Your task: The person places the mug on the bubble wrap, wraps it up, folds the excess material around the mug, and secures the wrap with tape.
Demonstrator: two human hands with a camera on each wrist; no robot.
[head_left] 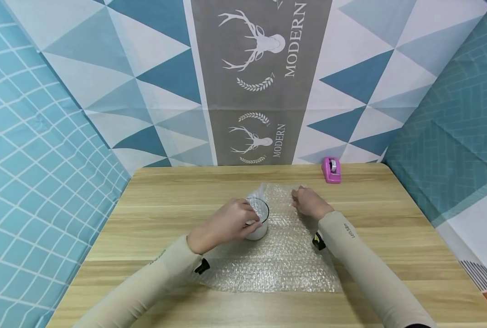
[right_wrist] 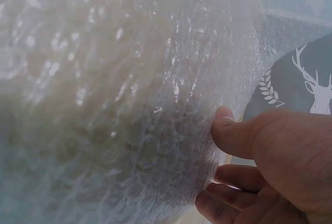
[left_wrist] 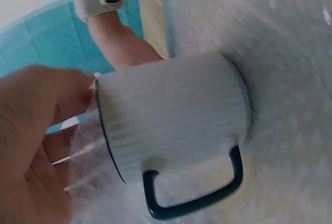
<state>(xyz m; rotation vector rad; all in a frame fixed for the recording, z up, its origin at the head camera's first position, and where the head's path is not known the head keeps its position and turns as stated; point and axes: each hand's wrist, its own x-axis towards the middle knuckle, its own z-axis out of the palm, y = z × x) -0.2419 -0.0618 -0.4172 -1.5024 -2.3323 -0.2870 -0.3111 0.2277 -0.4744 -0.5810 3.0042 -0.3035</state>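
Note:
A pale ribbed mug point(head_left: 256, 234) with a dark rim stands upright on a sheet of clear bubble wrap point(head_left: 268, 273). Its dark handle point(left_wrist: 152, 198) shows in the left wrist view. My left hand point(head_left: 227, 221) grips the mug at its rim, with the thumb along the near edge and some bubble wrap between the fingers and the mouth. Over to the right, my right hand point(head_left: 310, 202) pinches the sheet's far right edge between thumb and fingers. The right wrist view shows that edge lifted into a slope. Part of the wrap rises behind the mug.
A pink tape dispenser point(head_left: 331, 170) stands at the back right of the wooden table point(head_left: 153, 200). Behind it rises a patterned wall covering point(head_left: 247, 98), and blue tiled sheeting point(head_left: 34, 150) hangs along the left side.

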